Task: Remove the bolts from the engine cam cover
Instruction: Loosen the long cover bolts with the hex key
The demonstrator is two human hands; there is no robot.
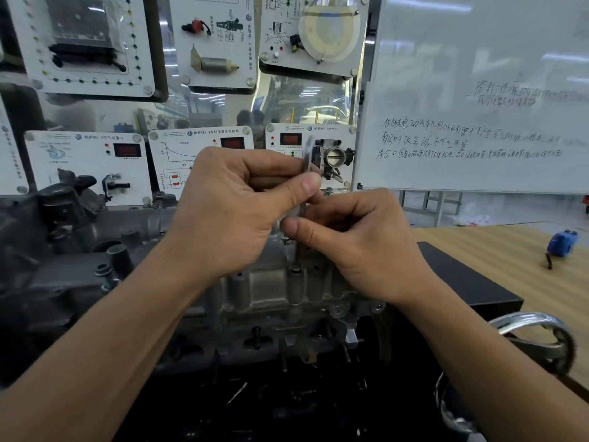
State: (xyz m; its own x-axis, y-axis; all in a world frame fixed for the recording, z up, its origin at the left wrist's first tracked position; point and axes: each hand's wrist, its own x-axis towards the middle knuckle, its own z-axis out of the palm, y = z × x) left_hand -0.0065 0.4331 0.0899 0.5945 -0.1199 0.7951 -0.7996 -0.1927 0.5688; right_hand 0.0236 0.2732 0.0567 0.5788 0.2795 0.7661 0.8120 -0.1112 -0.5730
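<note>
Training panels (89, 164) and a whiteboard (478, 90) are hanging behind the wooden counter (510, 250). Fingers (299, 186) of the left hand (232, 202) are pinching the top of a slim steel wrench (297, 255), and the right hand (357, 247) is clamping its shaft. Its tip is sitting in a bolt (295, 269) on the ribbed, cast-grey cam cover (264, 288). Loosening is probably in hand, and the next move is calling for upright, steady turning.

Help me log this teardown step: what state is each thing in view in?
left hand: grips the tool's top end.
right hand: pinches the tool's shaft lower down.
tool: upright, tip on the bolt.
bolt: in its boss on the cam cover; looseness unclear.
cam cover: seated, not lifted.
blue tape measure: lies on the wooden table, untouched.
whiteboard: written on.
</note>
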